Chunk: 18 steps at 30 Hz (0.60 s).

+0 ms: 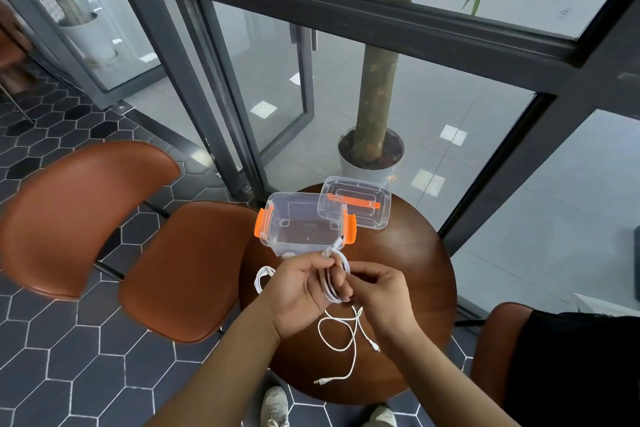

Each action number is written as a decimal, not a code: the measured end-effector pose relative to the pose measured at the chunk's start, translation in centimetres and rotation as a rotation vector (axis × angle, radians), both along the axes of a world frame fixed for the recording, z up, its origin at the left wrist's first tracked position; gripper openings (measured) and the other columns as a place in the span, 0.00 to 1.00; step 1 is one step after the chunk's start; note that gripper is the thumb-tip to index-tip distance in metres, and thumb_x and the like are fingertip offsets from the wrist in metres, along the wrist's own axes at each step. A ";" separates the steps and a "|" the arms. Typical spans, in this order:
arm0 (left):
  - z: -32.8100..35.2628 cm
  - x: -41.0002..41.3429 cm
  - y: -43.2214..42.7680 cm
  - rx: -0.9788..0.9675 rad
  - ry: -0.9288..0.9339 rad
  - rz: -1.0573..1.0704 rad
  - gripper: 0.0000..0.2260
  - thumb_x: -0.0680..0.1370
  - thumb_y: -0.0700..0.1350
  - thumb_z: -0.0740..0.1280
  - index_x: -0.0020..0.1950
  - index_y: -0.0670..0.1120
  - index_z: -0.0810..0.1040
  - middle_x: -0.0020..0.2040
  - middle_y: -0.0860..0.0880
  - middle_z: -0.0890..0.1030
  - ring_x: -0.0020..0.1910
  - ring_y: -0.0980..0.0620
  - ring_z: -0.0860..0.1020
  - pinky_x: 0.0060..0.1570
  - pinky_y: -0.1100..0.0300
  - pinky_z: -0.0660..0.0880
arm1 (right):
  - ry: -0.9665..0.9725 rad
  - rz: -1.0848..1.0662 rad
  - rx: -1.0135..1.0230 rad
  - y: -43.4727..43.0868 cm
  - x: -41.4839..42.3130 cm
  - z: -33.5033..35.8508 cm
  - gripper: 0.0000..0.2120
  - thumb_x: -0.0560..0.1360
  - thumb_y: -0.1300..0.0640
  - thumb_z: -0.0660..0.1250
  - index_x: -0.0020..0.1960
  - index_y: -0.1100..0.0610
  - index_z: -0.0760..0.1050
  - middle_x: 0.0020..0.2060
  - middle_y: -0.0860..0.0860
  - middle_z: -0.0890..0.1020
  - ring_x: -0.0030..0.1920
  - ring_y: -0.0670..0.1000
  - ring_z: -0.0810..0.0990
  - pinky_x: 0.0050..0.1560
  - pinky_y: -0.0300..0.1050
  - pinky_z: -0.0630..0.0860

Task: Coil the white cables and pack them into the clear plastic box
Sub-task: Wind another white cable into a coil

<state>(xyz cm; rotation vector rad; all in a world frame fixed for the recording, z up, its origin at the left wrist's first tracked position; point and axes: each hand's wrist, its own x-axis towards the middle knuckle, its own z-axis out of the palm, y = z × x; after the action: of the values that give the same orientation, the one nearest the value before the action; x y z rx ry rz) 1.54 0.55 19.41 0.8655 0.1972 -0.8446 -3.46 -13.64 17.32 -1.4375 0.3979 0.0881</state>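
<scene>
A clear plastic box (304, 229) with orange latches stands open on the round wooden table (415, 260), and I see nothing inside it. Its clear lid (356, 203) leans against the box's far right corner. My left hand (301, 295) and my right hand (381, 291) both grip a coiled white cable (337, 274) just in front of the box. A second coiled white cable (261, 279) lies on the table left of my left hand. A loose white cable (343, 340) sprawls on the table below my hands.
Two brown chairs (187, 270) stand left of the table, and another brown chair (498, 350) with a black cloth sits at the right. A potted tree (372, 152) stands behind glass beyond the table. My shoes (275, 406) are under the near edge.
</scene>
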 end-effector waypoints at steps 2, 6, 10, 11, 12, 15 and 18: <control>0.7 0.2 -0.5 0.107 -0.076 -0.021 0.08 0.76 0.36 0.58 0.43 0.37 0.76 0.34 0.39 0.78 0.35 0.41 0.81 0.43 0.50 0.74 | -0.004 -0.079 -0.030 0.3 -0.1 -0.2 0.10 0.74 0.68 0.72 0.43 0.55 0.88 0.36 0.64 0.85 0.34 0.56 0.81 0.40 0.59 0.81; 1.8 0.5 -1.7 0.311 -0.219 -0.045 0.08 0.77 0.31 0.57 0.44 0.37 0.76 0.34 0.40 0.78 0.35 0.42 0.81 0.39 0.54 0.74 | -0.009 -0.178 -0.100 0.8 0.0 -0.6 0.14 0.72 0.70 0.71 0.43 0.52 0.87 0.35 0.55 0.87 0.35 0.49 0.84 0.39 0.50 0.82; 2.6 1.4 -1.7 0.370 -0.287 -0.121 0.06 0.80 0.32 0.59 0.48 0.36 0.76 0.35 0.39 0.77 0.37 0.41 0.81 0.41 0.53 0.76 | -0.040 -0.216 -0.097 0.9 0.4 -0.4 0.15 0.71 0.72 0.70 0.41 0.54 0.87 0.34 0.53 0.87 0.34 0.45 0.83 0.37 0.41 0.80; 2.8 1.7 -1.5 0.363 -0.300 -0.151 0.06 0.80 0.33 0.60 0.48 0.36 0.76 0.36 0.39 0.76 0.38 0.41 0.81 0.42 0.53 0.77 | -0.048 -0.216 -0.058 1.0 0.5 -0.3 0.14 0.71 0.72 0.70 0.40 0.55 0.87 0.34 0.55 0.87 0.34 0.46 0.83 0.37 0.41 0.80; 3.0 2.0 -1.3 0.362 -0.311 -0.179 0.06 0.81 0.33 0.60 0.48 0.36 0.76 0.36 0.39 0.76 0.38 0.41 0.81 0.43 0.53 0.78 | -0.055 -0.212 -0.025 1.0 0.5 -0.3 0.14 0.71 0.73 0.70 0.40 0.56 0.87 0.34 0.57 0.87 0.34 0.48 0.83 0.36 0.42 0.80; 3.4 2.1 -0.9 0.410 -0.376 -0.221 0.07 0.81 0.34 0.61 0.45 0.36 0.77 0.35 0.39 0.76 0.39 0.42 0.81 0.43 0.55 0.79 | -0.096 -0.197 0.015 1.0 0.6 -0.3 0.13 0.72 0.73 0.70 0.39 0.57 0.87 0.36 0.62 0.86 0.36 0.53 0.83 0.38 0.46 0.81; 3.5 1.9 -0.8 0.451 -0.423 -0.207 0.09 0.80 0.34 0.63 0.41 0.36 0.77 0.35 0.38 0.75 0.39 0.42 0.81 0.43 0.57 0.79 | -0.128 -0.191 0.035 1.0 0.6 -0.4 0.12 0.72 0.72 0.71 0.40 0.58 0.86 0.38 0.63 0.86 0.39 0.58 0.84 0.43 0.52 0.83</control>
<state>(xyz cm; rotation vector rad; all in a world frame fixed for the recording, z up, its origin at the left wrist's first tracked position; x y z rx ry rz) 3.41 -0.25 22.91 1.4859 -0.0809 -0.7999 -2.84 -12.62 16.91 -1.3562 0.4238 -0.1495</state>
